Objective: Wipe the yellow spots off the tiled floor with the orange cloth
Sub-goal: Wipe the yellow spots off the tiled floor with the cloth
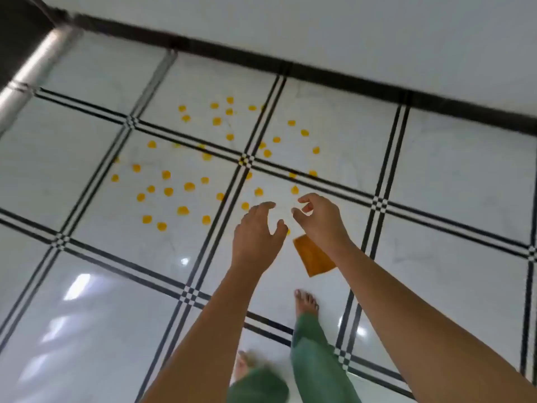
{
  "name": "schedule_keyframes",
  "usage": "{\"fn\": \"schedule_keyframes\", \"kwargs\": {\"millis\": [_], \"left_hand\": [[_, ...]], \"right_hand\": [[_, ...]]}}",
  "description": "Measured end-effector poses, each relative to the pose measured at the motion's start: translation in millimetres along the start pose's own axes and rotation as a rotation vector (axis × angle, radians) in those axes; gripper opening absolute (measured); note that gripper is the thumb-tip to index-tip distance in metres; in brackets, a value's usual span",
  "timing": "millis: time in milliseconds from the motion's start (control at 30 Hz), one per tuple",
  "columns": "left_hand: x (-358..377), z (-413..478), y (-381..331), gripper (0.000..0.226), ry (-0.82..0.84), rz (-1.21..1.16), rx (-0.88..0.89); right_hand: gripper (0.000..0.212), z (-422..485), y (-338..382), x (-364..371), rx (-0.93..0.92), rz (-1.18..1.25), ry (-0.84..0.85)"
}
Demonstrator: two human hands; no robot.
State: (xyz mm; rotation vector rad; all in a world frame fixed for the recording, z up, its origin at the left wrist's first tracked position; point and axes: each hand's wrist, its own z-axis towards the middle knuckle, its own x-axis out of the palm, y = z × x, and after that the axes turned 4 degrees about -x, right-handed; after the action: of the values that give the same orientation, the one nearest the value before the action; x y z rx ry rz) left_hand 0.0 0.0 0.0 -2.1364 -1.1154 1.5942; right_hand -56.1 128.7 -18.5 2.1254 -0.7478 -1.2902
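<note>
Several yellow spots (189, 186) are scattered over the glossy white tiled floor (125, 280), across the tiles around a black-lined grout crossing. A flat orange cloth (312, 258) lies on the floor near the closest spots, partly hidden under my right forearm. My left hand (257, 232) and my right hand (321, 218) hover above the floor with fingers spread and curled, holding nothing. Both hands are above and just beyond the cloth, not touching it.
A dark baseboard (290, 64) runs along the white wall behind the spots. A shiny metal post (32, 71) stands at the far left. My bare feet (305, 302) and green trouser legs (316, 356) are on the floor just behind the cloth.
</note>
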Motion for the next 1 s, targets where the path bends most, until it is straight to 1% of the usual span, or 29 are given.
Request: {"fn": "schedule_keyframes", "kwargs": {"millis": [67, 133, 167, 267, 367, 433, 500, 533, 633, 700, 733, 767, 867, 933, 967, 1000], "left_hand": [[59.6, 35.1, 43.4, 0.042, 0.029, 0.036, -0.044], [128.3, 67.7, 101.0, 0.043, 0.079, 0.093, -0.084], [145.8, 76.9, 117.5, 0.043, 0.093, 0.105, -0.087], [223.6, 112.4, 183.1, 0.043, 0.113, 0.138, -0.052], [278.9, 143.9, 232.5, 0.042, 0.119, 0.179, 0.002], [305.2, 161.1, 256.2, 0.041, 0.091, 0.189, 0.057], [322.4, 176.7, 275.5, 0.040, 0.048, 0.196, 0.108], [327.3, 183.6, 281.5, 0.043, 0.021, 0.195, 0.131], [333.8, 200.0, 293.4, 0.053, -0.037, 0.197, 0.215], [333.1, 209.9, 295.4, 0.054, -0.079, 0.162, 0.236], [330.5, 215.1, 294.6, 0.053, -0.103, 0.145, 0.245], [329.2, 217.8, 295.6, 0.052, -0.129, 0.135, 0.259], [323.7, 225.5, 299.7, 0.050, -0.208, 0.113, 0.261], [324.7, 222.0, 306.3, 0.050, -0.253, 0.100, 0.239], [325.0, 218.4, 311.4, 0.050, -0.284, 0.108, 0.238], [325.9, 213.1, 317.3, 0.050, -0.310, 0.120, 0.238]], "right_hand": [[0.032, 35.1, -55.8, 48.5, 0.043, -0.022, 0.003], [0.033, 67.3, -128.0, 107.8, 0.115, -0.056, 0.020], [0.034, 74.6, -147.2, 122.3, 0.126, -0.063, 0.015], [0.035, 107.1, -222.6, 184.4, 0.174, -0.088, -0.011], [0.032, 133.2, -287.1, 233.3, 0.197, -0.166, -0.058], [0.039, 146.3, -318.4, 255.8, 0.218, -0.261, -0.074], [0.044, 154.4, -337.5, 266.2, 0.209, -0.337, -0.096], [0.042, 158.4, -343.5, 268.3, 0.190, -0.343, -0.118], [0.023, 169.7, -345.4, 265.4, 0.118, -0.329, -0.122], [0.006, 181.8, -341.9, 259.7, 0.081, -0.300, -0.110], [0.004, 189.4, -336.3, 255.0, 0.063, -0.267, -0.130], [0.009, 195.4, -331.3, 251.6, 0.043, -0.229, -0.166], [0.008, 214.3, -305.2, 243.8, -0.067, -0.117, -0.290], [0.021, 219.9, -296.9, 249.6, -0.121, -0.080, -0.288], [0.029, 221.9, -296.8, 256.9, -0.150, -0.144, -0.274], [0.039, 223.0, -300.1, 265.6, -0.163, -0.281, -0.232]]}}
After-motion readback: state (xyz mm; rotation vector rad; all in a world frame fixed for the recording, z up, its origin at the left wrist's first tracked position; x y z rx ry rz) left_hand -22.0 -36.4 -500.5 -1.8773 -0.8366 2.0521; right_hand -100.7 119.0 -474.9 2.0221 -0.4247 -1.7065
